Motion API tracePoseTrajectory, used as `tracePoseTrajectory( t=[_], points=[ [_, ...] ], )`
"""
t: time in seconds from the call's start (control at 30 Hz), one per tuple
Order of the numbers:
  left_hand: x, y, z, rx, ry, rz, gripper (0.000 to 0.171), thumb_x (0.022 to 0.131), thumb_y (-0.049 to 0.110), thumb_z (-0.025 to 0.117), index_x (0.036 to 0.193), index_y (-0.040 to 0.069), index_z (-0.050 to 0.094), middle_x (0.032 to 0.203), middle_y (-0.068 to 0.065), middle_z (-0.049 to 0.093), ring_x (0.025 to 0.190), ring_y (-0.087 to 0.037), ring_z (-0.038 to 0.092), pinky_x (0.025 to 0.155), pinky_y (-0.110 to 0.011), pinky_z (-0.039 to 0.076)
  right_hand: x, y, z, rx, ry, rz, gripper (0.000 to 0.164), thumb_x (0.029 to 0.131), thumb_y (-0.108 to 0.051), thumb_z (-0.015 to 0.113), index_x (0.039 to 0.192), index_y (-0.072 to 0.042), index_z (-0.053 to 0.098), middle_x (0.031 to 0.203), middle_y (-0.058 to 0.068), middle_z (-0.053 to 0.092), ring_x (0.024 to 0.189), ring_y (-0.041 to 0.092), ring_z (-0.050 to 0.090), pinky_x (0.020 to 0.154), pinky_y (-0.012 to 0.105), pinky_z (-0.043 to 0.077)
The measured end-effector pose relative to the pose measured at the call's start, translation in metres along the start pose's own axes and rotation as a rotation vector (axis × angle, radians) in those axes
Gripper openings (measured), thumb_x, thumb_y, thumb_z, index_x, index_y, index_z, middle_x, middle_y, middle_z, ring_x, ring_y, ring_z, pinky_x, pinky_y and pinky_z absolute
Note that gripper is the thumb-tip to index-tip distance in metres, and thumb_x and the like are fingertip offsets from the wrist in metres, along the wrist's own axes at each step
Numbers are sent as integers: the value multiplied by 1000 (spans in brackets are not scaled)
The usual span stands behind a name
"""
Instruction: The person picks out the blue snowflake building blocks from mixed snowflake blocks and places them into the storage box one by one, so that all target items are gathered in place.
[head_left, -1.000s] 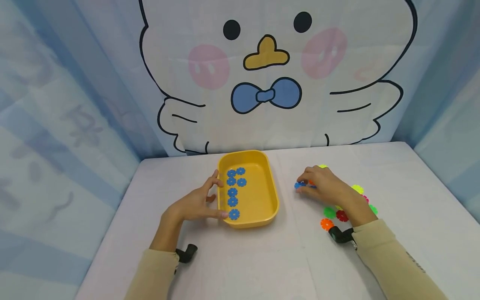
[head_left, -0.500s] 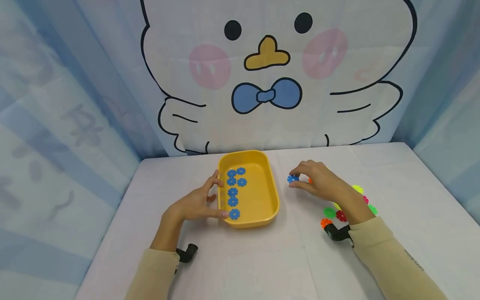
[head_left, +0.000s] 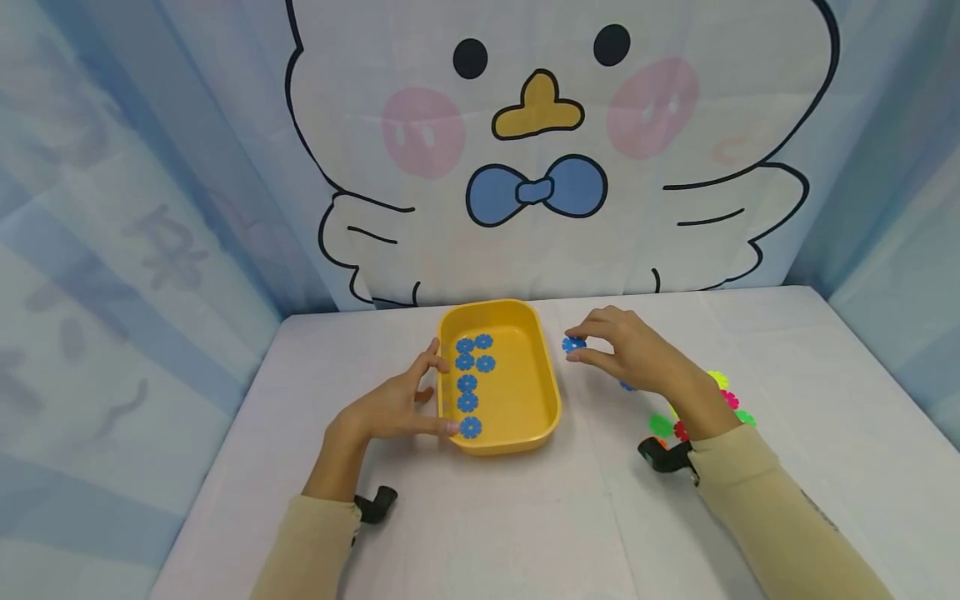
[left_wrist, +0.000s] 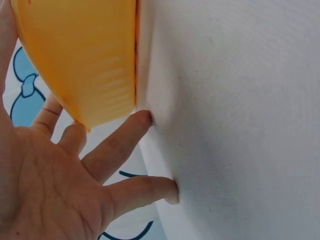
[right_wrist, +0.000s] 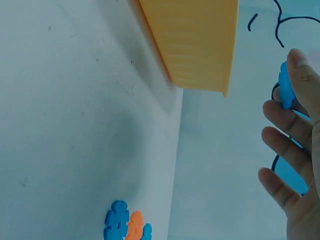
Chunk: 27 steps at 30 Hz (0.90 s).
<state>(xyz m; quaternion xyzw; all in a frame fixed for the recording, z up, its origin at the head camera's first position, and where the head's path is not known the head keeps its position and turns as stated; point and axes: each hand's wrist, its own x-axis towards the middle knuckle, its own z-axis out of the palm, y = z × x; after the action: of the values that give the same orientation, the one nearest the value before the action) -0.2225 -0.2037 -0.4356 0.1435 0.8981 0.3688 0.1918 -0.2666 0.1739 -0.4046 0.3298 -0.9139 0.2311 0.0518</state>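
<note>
My left hand (head_left: 388, 407) rests along the left side of a yellow tray (head_left: 538, 367), thumb at its rim. In the left wrist view, its fingers (left_wrist: 120, 142) are spread, two of them down on the tabletop. Several blue flower-shaped discs (head_left: 467, 383) lie inside the tray along its left. My right hand (head_left: 633, 350) pinches another blue flower-shaped disc (head_left: 572, 344) between thumb and finger, just right of the tray and above the table. In the right wrist view that disc (right_wrist: 286, 86) appears edge-on; the other fingers hang loosely spread.
Beneath and behind the right forearm lie loose flower-shaped discs: green (head_left: 661, 425), yellow (head_left: 718, 379), pink (head_left: 730, 399) and others partly hidden. A blue one (right_wrist: 116, 220) and an orange one (right_wrist: 135, 225) show in the right wrist view. A printed curtain (head_left: 525, 258) stands behind the table.
My right hand has picked up the blue disc from the pile and carried it left and away from me toward the tray. The left hand and tray have stayed put.
</note>
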Motion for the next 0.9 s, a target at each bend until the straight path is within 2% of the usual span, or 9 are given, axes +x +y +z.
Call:
tracePoseTrajectory(
  t=[0.13, 0.3, 0.43, 0.57, 0.77, 0.9],
  points=[
    [0, -1, 0, 1, -1, -4, 88, 77, 48, 89, 144, 25, 37, 174, 9, -4, 138, -38, 53, 115, -56, 41, 7, -5, 0, 13, 3, -16, 37, 92, -33, 78, 124, -14, 74, 112, -1, 71, 107, 25, 61, 97, 48, 51],
    [0, -1, 0, 3, -2, 0, 88, 77, 48, 90, 144, 26, 37, 173, 10, -4, 138, -37, 53, 114, -56, 42, 18, -13, 1, 50, 35, -67, 35, 90, -28, 81, 121, -13, 75, 110, -1, 72, 105, 22, 63, 96, 44, 55],
    [0, 0, 0, 1, -2, 4, 87, 77, 47, 89, 143, 26, 38, 173, 10, -5, 138, -38, 53, 114, -56, 42, 25, -22, 4, 84, 23, -81, 32, 90, -27, 81, 118, -12, 75, 109, -1, 72, 105, 23, 63, 97, 44, 55],
    [0, -1, 0, 1, -2, 1, 87, 77, 48, 89, 143, 26, 37, 173, 10, -5, 138, -38, 53, 114, -55, 42, 31, -29, 8, 129, 22, -100, 29, 90, -25, 81, 116, -11, 76, 108, -1, 72, 105, 28, 64, 97, 45, 53],
    [0, -1, -1, 7, 0, -5, 87, 77, 48, 89, 143, 26, 37, 174, 9, -5, 138, -38, 53, 115, -56, 42, 42, -34, 17, 158, 22, -134, 29, 91, -27, 80, 115, -11, 76, 106, -2, 71, 101, 24, 62, 95, 42, 56],
    [0, -1, -1, 7, -4, -3, 87, 77, 49, 89, 143, 25, 37, 173, 10, -5, 138, -37, 53, 116, -56, 40, 47, -36, 24, 172, 7, -137, 29, 92, -28, 79, 115, -12, 76, 107, -2, 72, 102, 26, 63, 96, 42, 55]
  ],
)
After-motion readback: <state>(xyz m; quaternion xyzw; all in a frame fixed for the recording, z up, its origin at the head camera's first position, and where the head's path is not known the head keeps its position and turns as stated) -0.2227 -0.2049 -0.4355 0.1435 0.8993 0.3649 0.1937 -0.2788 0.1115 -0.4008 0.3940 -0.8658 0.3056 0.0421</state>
